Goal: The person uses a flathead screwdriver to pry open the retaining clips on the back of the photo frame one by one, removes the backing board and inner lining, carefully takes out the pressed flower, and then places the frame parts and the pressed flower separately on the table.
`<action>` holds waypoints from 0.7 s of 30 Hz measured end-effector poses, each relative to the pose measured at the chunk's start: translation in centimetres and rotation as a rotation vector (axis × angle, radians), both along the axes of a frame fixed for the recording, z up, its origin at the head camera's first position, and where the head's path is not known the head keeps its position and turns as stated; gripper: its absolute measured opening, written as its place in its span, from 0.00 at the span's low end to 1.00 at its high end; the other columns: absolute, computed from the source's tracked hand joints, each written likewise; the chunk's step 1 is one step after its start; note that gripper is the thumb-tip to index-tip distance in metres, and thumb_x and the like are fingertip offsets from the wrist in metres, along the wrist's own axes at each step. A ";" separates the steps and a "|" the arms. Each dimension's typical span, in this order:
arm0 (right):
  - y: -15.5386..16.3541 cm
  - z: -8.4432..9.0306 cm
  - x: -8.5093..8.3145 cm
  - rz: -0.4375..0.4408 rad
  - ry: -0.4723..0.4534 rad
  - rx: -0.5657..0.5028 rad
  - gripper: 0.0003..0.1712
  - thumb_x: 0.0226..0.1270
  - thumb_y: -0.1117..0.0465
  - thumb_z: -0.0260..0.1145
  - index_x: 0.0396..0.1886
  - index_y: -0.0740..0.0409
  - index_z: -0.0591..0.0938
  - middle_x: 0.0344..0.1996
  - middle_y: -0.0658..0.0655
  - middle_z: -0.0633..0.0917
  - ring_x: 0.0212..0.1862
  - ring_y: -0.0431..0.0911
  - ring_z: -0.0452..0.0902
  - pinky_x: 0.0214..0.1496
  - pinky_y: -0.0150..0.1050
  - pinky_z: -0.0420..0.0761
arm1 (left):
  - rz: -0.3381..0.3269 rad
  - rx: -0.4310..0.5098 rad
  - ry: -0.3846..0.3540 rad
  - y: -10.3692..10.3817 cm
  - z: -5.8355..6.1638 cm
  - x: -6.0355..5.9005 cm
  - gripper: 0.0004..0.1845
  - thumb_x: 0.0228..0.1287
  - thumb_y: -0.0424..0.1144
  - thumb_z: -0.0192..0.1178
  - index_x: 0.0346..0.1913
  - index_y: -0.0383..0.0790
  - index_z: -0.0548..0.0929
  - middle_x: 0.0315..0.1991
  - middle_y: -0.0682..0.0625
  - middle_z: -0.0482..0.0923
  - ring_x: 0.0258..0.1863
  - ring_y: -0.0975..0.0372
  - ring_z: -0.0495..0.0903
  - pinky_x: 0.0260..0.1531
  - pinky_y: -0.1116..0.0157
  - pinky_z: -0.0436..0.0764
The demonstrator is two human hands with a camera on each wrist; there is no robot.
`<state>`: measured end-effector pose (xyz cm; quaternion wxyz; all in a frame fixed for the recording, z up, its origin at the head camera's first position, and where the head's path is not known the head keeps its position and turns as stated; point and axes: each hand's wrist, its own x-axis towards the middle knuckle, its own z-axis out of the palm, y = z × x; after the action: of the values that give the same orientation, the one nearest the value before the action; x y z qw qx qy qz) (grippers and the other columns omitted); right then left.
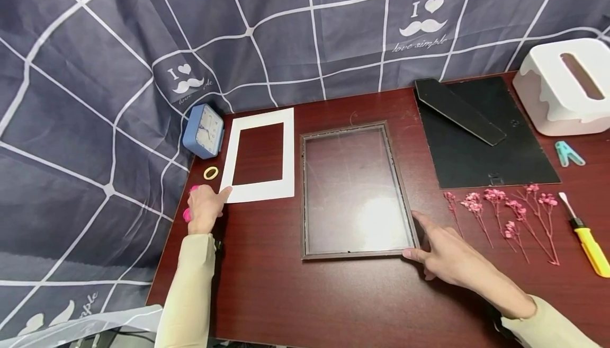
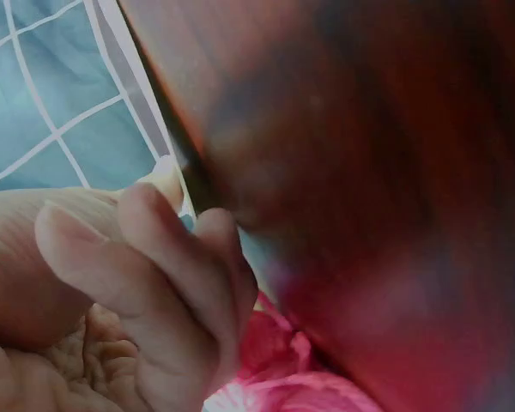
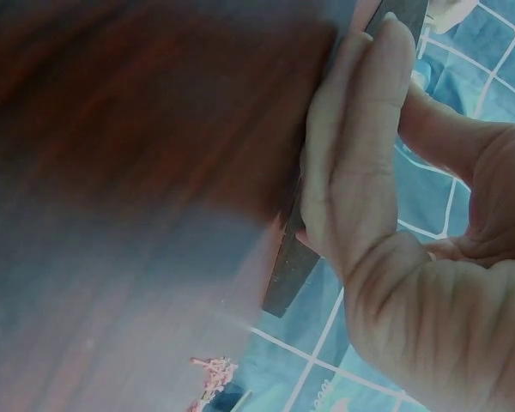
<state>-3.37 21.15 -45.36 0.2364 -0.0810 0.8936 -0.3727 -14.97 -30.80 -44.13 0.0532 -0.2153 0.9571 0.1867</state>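
A white picture mat (image 1: pixel 257 191) with a rectangular opening lies at the left of the table. My left hand (image 1: pixel 205 207) pinches its near left corner, thumb on top; in the left wrist view the other fingers curl below a thin white edge. To the right lies a dark-rimmed picture frame (image 1: pixel 352 255) with its clear pane (image 1: pixel 352 194) reflecting light. My right hand (image 1: pixel 443 252) rests against the frame's near right corner, thumb at the front edge and index finger along the side. In the right wrist view, straight fingers (image 3: pixel 369 154) lie alongside the frame's edge.
Behind the mat stands a blue clock (image 1: pixel 204 131), with a yellow ring (image 1: pixel 211 172) nearby. At right are a black backing board (image 1: pixel 491 162), pink dried flowers (image 1: pixel 495 195), a yellow screwdriver (image 1: pixel 591 247), a teal clip (image 1: pixel 568 154) and a white tissue box (image 1: pixel 548 83).
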 end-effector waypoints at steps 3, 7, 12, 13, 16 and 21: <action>-0.1 0.0 0.0 0.004 0.007 0.008 0.56 0.75 0.52 0.75 0.86 0.74 0.53 0.17 0.49 0.82 0.18 0.39 0.83 0.57 0.64 0.86 | -0.019 -0.040 0.046 0.1 -0.1 0.1 0.31 0.74 0.56 0.64 0.21 0.33 0.85 0.12 0.43 0.81 0.24 0.46 0.85 0.21 0.57 0.75; -0.1 0.1 -0.2 0.018 -0.002 0.017 0.56 0.76 0.50 0.74 0.85 0.73 0.53 0.16 0.48 0.83 0.18 0.39 0.84 0.62 0.68 0.84 | -0.024 -0.091 0.112 0.2 -0.4 0.4 0.31 0.73 0.55 0.64 0.24 0.27 0.86 0.26 0.28 0.85 0.35 0.33 0.86 0.26 0.44 0.82; 0.1 0.5 -0.7 0.048 -0.061 0.038 0.56 0.81 0.43 0.68 0.85 0.75 0.51 0.17 0.50 0.85 0.19 0.38 0.85 0.69 0.72 0.79 | -0.070 -0.160 0.305 -0.4 -4.1 0.2 0.34 0.73 0.61 0.64 0.27 0.28 0.88 0.32 0.23 0.86 0.33 0.27 0.84 0.27 0.35 0.81; 0.1 0.6 -0.8 0.051 -0.061 0.043 0.55 0.82 0.42 0.66 0.85 0.76 0.51 0.17 0.50 0.84 0.18 0.38 0.85 0.69 0.72 0.79 | -0.096 -0.158 0.346 -0.2 -4.8 0.3 0.33 0.72 0.63 0.65 0.29 0.30 0.89 0.30 0.26 0.87 0.32 0.28 0.85 0.28 0.36 0.81; 0.0 0.4 -0.9 0.057 -0.024 0.055 0.50 0.85 0.43 0.63 0.82 0.76 0.55 0.16 0.50 0.83 0.16 0.38 0.82 0.65 0.68 0.84 | -0.148 0.032 0.325 4.0 -2.6 2.3 0.26 0.74 0.59 0.67 0.35 0.36 0.90 0.25 0.35 0.88 0.23 0.41 0.87 0.26 0.46 0.85; 0.2 -1.3 -1.3 0.060 0.076 0.059 0.32 0.84 0.55 0.62 0.72 0.73 0.64 0.19 0.50 0.81 0.13 0.35 0.78 0.36 0.42 0.88 | -0.171 0.579 0.183 12.1 1.4 7.4 0.10 0.75 0.39 0.69 0.45 0.34 0.90 0.32 0.38 0.90 0.21 0.61 0.86 0.22 0.65 0.89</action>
<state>-4.64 21.33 -46.61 0.2159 -0.1149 0.9097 -0.3355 -7.59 -18.71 -42.75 0.0416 -0.0921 0.8796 0.4649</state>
